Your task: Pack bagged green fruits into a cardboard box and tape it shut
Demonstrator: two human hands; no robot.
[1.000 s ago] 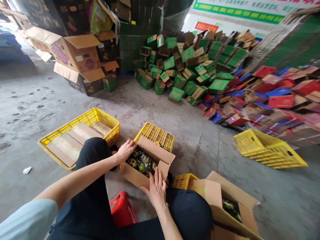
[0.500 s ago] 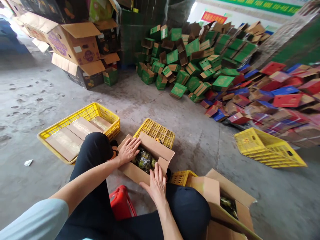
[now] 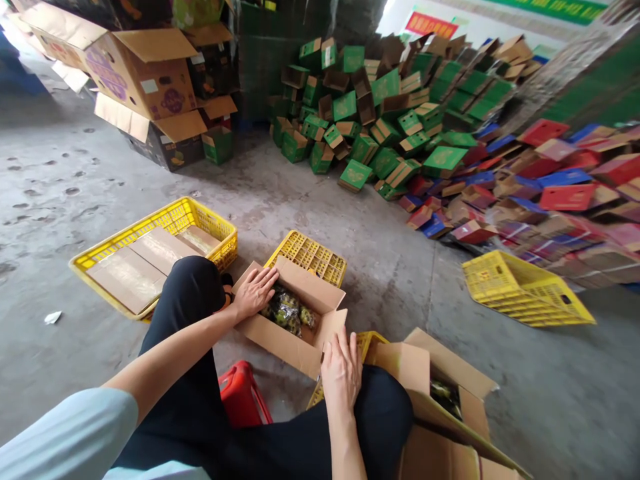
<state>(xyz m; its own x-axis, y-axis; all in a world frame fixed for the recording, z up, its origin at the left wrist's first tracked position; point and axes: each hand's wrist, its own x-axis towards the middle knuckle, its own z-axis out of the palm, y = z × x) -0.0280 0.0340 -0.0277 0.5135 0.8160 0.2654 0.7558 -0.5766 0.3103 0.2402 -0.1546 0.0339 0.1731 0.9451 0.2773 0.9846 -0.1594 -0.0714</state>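
Between my knees an open cardboard box (image 3: pixel 285 344) rests on an upturned yellow crate (image 3: pixel 320 259). Inside it lies a clear plastic bag of green fruit (image 3: pixel 289 311), whose kind I cannot make out. My left hand (image 3: pixel 255 293) lies flat with fingers stretched over the box's left end flap. At the right end, my right hand (image 3: pixel 343 363) is stretched out against the outside of the raised end flap (image 3: pixel 333 328). Neither hand grips anything. Both long side walls of the box stand up.
To the left, a yellow crate (image 3: pixel 227 245) holds several closed cardboard boxes (image 3: pixel 163 250). A red plastic stool (image 3: pixel 243 393) is below me. At right stand an open carton (image 3: pixel 415 380) with fruit and another yellow crate (image 3: pixel 520 293). Green boxes (image 3: pixel 355 175) are heaped behind.
My right hand has moved right, from over the box's inside to the outer side of its right end flap, which now stands up. My left hand stays at the left end.
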